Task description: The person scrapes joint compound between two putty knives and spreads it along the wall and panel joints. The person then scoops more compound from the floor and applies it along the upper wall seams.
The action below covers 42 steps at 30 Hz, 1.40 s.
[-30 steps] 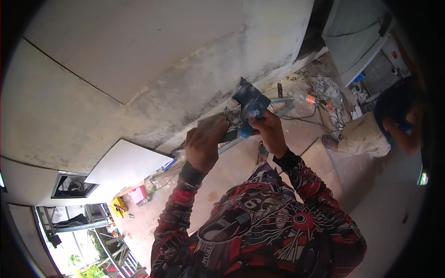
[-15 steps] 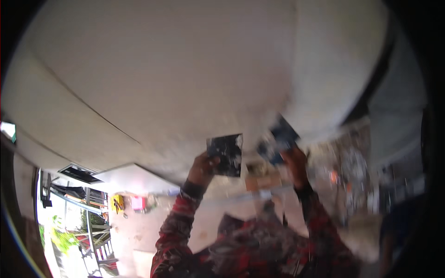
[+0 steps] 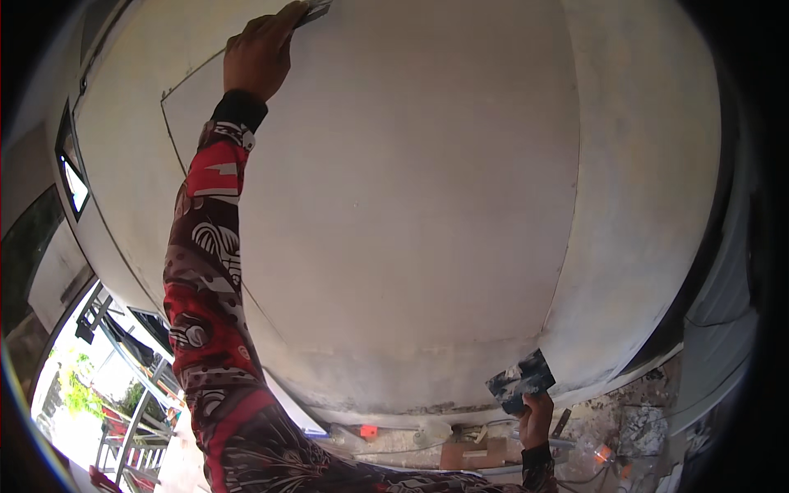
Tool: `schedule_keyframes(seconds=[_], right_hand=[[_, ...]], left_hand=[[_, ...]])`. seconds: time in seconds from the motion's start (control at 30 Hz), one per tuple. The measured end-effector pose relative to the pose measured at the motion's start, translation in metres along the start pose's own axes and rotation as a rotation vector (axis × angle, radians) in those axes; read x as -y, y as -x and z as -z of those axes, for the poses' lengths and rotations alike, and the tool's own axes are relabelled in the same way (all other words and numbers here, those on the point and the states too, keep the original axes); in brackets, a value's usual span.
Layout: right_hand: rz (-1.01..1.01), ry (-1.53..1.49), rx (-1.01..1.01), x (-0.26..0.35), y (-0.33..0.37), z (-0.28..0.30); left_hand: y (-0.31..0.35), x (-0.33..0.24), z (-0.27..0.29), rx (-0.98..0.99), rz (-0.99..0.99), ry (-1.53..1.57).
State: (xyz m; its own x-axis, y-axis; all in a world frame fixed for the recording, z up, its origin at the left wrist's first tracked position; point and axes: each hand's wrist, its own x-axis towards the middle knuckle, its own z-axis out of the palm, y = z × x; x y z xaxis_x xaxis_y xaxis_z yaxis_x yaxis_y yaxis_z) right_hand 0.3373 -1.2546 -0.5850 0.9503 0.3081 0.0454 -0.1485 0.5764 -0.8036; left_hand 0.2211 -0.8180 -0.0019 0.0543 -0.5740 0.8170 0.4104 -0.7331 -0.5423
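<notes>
Left hand (image 3: 261, 53) out at far left, arm stretched; fingers closed around a flat grey thin-bladed hand tool (image 3: 314, 11), only partly in view (cut off at the frame edge); whether its blade touches the wall, cannot tell; right hand (image 3: 536, 417) on the right, near side, gripping a dark blue-black rectangular flat plate (image 3: 522, 382) by its near edge, thumb against its face; plate tilted, smeared with whitish-grey paste; it overlaps the lower wall in view, contact cannot be told; hands well apart.

Pale grey-beige smooth wall panel (image 3: 411, 205) fills the middle, thin dark seams along its left and right sides; patterned red, black and white long sleeve (image 3: 214, 246) covers the left arm, black cuff at the wrist; near the wall's foot, a small orange-red object (image 3: 369, 430) at centre-left, a flat brown rectangular piece (image 3: 472, 453) left of the right hand; just right of that hand, a narrow dark strip (image 3: 562, 423); farther right, a clear plastic bottle with orange band (image 3: 604, 454); bright green foliage (image 3: 78, 386) outside at near left.
</notes>
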Motion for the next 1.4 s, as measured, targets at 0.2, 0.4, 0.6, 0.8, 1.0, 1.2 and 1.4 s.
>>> schedule_keyframes(seconds=[0.2, 0.4, 0.6, 0.8, 1.0, 1.2, 1.4], right_hand=[[0.049, -0.074, -0.096, 0.005, 0.004, -0.018], [0.037, -0.050, -0.083, 0.000, -0.003, -0.009], [0.017, -0.026, -0.061, -0.001, -0.006, -0.003], [-0.020, -0.012, -0.048, 0.003, -0.005, -0.002], [0.049, -0.009, -0.070, 0.001, -0.004, -0.001], [0.001, -0.013, -0.058, 0.007, -0.004, -0.005], [-0.045, -0.013, -0.056, -0.002, -0.011, 0.011]], left_hand=[[-0.015, -0.002, -0.028, -0.079, -0.021, -0.029], [-0.007, -0.009, -0.046, -0.108, -0.061, -0.178], [0.003, -0.027, -0.045, -0.044, -0.023, -0.293], [0.004, -0.010, -0.033, 0.032, -0.053, -0.166], [0.007, 0.002, -0.036, -0.033, -0.046, -0.084], [-0.029, -0.007, -0.055, -0.059, 0.044, -0.096], [-0.018, -0.029, -0.063, -0.087, -0.067, -0.112]])
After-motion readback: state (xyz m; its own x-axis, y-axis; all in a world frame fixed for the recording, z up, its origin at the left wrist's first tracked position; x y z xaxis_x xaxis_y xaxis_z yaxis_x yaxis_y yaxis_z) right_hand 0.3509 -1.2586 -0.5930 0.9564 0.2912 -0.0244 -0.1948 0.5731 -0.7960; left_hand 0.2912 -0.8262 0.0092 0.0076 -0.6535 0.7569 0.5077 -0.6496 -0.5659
